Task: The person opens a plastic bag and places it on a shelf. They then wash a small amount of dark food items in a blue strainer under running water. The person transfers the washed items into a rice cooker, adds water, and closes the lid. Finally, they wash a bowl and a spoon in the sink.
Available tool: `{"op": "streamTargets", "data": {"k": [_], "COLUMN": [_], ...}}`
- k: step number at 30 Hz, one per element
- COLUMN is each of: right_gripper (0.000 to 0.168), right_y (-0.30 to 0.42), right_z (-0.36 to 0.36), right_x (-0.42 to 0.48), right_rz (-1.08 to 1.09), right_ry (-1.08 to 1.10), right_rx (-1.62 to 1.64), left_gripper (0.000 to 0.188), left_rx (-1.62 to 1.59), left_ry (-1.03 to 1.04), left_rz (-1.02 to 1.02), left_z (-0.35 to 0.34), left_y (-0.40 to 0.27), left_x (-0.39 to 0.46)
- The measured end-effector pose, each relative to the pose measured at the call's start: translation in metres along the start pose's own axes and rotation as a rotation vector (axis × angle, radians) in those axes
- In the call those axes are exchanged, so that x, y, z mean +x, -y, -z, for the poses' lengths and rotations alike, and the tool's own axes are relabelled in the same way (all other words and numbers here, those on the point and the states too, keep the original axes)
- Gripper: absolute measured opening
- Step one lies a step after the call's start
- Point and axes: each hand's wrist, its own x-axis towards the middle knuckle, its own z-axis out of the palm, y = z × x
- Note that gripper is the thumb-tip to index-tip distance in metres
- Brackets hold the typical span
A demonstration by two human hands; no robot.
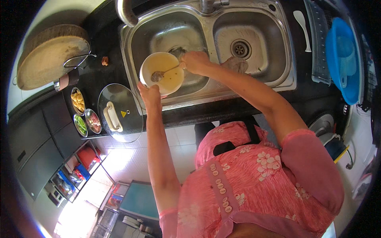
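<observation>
My left hand (pixel 151 95) grips the near rim of a white bowl (pixel 144 73) above the left basin of a stainless steel double sink (pixel 209 44). Yellowish liquid (pixel 169 81) with a few dark specks lies in the bowl. A metal spoon (pixel 171 69) reaches into it, its handle held in my right hand (pixel 195 62). The spoon's head rests at the bowl's left side and looks coated with something greyish. Below the bowl, the left basin's drain (pixel 177 51) is partly hidden. A greyish cloth-like item (pixel 235 65) lies in the right basin, partly covered by my right forearm.
On the left are a glass lid (pixel 120 92), small metal dishes of yellow chunks (pixel 78 101), chopped greens (pixel 80 125) and pinkish pieces (pixel 93 120), and a round wooden chopping board (pixel 53 62). A white rice paddle (pixel 303 28) and a blue basin (pixel 336 59) are on the right.
</observation>
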Motion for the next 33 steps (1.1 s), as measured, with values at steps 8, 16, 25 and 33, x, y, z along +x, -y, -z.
{"op": "streamTargets", "data": {"k": [8,16,25,33], "right_gripper": [0.021,0.016,0.037,0.070], "right_y": [-0.021,-0.026,-0.001,0.030], "right_z": [-0.004,-0.025,-0.016,0.012], "right_x": [-0.044,-0.084,-0.100,-0.083], "right_rz": [0.248,0.329,0.199,0.253], "right_ry": [-0.220,-0.382,-0.273,-0.009], "right_rx": [-0.138,-0.355,0.279,0.387], "left_gripper": [0.048,0.053,0.049,0.056], "left_rx": [0.791,1.039,-0.510,-0.809], "left_ry": [-0.206,-0.216,0.052,-0.078], "left_rz": [-0.518,-0.885,0.131,0.177], "left_z": [-0.005,-0.024,-0.022,-0.009], "left_y": [-0.031,-0.028,0.023,0.029], "left_x": [-0.001,-0.019,-0.038,-0.029]}}
